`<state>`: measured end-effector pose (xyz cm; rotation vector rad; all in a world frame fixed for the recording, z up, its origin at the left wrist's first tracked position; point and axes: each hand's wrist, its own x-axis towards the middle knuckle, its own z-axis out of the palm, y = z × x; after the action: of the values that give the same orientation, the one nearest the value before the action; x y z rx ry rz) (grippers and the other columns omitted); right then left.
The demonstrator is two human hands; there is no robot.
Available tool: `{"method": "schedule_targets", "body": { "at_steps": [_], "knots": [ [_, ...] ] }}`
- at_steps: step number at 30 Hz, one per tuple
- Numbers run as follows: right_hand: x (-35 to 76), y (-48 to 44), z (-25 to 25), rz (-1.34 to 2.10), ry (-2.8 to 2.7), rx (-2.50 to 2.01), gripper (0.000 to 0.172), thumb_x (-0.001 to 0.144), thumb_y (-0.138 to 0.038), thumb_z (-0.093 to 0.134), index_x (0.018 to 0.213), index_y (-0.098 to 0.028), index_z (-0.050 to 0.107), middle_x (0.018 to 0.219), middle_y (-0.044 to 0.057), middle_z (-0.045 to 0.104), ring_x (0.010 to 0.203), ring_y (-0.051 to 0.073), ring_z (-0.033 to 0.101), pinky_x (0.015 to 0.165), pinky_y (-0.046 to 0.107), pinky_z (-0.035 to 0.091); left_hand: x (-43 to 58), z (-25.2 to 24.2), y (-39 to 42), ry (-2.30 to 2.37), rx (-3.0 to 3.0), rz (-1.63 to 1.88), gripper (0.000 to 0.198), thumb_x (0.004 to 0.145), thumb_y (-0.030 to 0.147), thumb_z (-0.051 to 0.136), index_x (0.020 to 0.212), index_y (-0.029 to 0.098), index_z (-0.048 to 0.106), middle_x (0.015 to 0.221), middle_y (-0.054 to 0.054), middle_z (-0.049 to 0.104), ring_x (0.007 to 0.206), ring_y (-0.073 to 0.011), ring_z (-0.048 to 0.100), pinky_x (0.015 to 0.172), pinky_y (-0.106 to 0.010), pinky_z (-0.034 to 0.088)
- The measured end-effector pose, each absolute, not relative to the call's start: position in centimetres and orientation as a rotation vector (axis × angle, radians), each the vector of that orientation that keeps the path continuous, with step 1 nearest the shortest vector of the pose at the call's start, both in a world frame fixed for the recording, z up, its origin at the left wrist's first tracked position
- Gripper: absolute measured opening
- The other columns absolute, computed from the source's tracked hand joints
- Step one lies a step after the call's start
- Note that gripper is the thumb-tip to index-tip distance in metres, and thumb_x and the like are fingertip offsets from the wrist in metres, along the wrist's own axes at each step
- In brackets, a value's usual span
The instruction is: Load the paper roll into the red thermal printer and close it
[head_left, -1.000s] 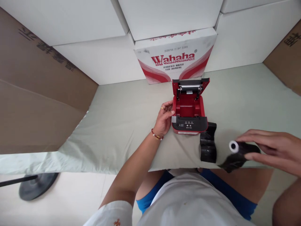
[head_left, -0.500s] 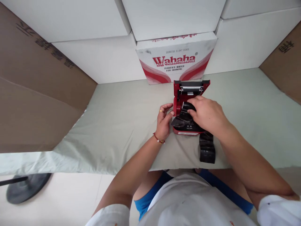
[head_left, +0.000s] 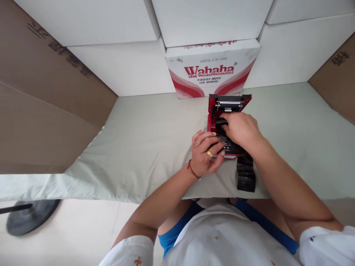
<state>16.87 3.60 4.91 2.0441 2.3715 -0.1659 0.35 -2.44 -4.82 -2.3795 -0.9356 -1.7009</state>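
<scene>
A red and black label printer stands on the cloth-covered table with its lid raised, showing a metal bar and roller. My right hand reaches into the open bay, thumb and fingers closed around a black roll, which is mostly hidden. Over the printer's front left corner lies my left hand, its fingertips closed on shiny black film that comes off the roll. A wavy strip of black labels lies on the cloth at the printer's front right corner.
Behind the printer stands a white and red Wahaha water carton against stacked white boxes. Brown cardboard panels flank the table, one at left and one at right. The table's front edge is close to my body. A black round base rests on the floor.
My left hand has moved from the printer's left side forward and right, onto the black film. The roll in my right hand sits slightly deeper in the bay.
</scene>
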Motion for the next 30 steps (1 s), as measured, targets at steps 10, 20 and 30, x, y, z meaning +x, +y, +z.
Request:
{"method": "schedule_targets", "body": {
  "at_steps": [10,20,30],
  "knots": [
    [16.4,3.0,5.8,-0.099,2.344,1.954,0.041,0.105,-0.024,0.055,0.142,-0.019,0.073,0.123,0.02,0.084,0.108,0.036,0.082,0.079,0.039,0.057,0.7,-4.2,-2.6,-0.85,-2.34,-1.65,0.016,0.097,0.027,0.07,0.112,0.023,0.074,0.095,-0.002,0.082,0.109,-0.022,0.076,0.116,-0.045,0.052],
    [17.7,2.9,5.5,-0.295,2.53,1.946,0.035,0.105,-0.03,0.062,0.134,-0.025,0.081,0.127,0.012,0.085,0.11,0.032,0.08,0.088,0.04,0.058,0.7,-4.0,-2.8,-0.776,-2.4,-1.599,0.025,0.096,0.024,0.071,0.12,0.02,0.075,0.097,-0.004,0.081,0.104,-0.0233,0.074,0.098,-0.042,0.054],
    [23.9,4.2,4.4,-0.289,3.004,2.896,0.042,0.11,-0.048,0.06,0.144,-0.025,0.073,0.145,0.015,0.078,0.107,0.024,0.075,0.086,0.038,0.061,1.3,-5.1,-3.7,-0.754,-2.518,-1.563,0.043,0.102,0.02,0.065,0.145,0.027,0.067,0.107,-0.002,0.086,0.105,-0.0188,0.081,0.103,-0.037,0.057]
  ]
}}
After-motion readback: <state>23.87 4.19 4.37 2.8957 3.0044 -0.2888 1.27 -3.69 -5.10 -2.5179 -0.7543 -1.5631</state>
